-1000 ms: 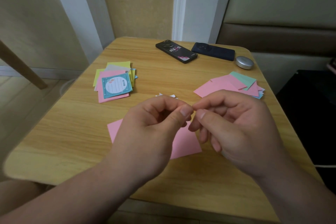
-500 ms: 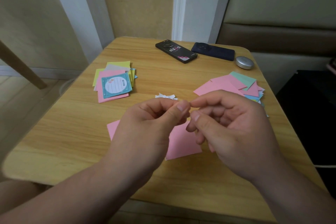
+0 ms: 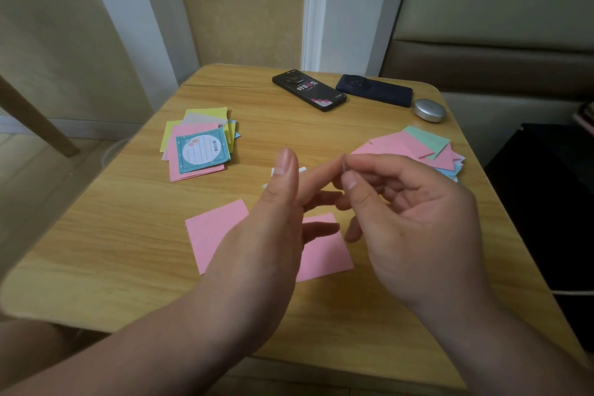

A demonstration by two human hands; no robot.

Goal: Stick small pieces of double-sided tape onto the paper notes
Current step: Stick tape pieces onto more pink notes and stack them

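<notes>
Nearest the camera, 2 bare forearms reach in over the front edge of the worktop (image 3: pixel 128 235), and both hands hover above 1 pink note (image 3: pixel 215 231) that lies flat just beyond that edge, partly hidden under them. The left hand (image 3: pixel 273 235) is released: thumb upright, fingers held fairly straight and pointing across toward the right, gripping nothing. The right hand (image 3: pixel 411 222) has its fingers curled, and its thumb and forefinger pinch a tiny pale tape piece (image 3: pixel 345 166) right at the tip of the left forefinger; the piece is too small and faint to show whether its liner is on or off. The step in hand looks like readying 1 bit of double-sided tape above the note, not yet pressing it down. The next move probably calls for lowering the right hand to the pink note, setting the sticky face on the paper and rubbing it flat, while the left hand steadies the sheet so that it does not lift with the tape. Just behind the hands lie a few white scraps (image 3: pixel 302 170), likely tape or liner. Farther back, a stack of coloured notes (image 3: pixel 199 148) sits to the left and a fanned pile of notes (image 3: pixel 418 148) to the right. At the far edge rest a black phone (image 3: pixel 308 92), a dark blue phone (image 3: pixel 374 90) and a small silver case (image 3: pixel 429 110).
</notes>
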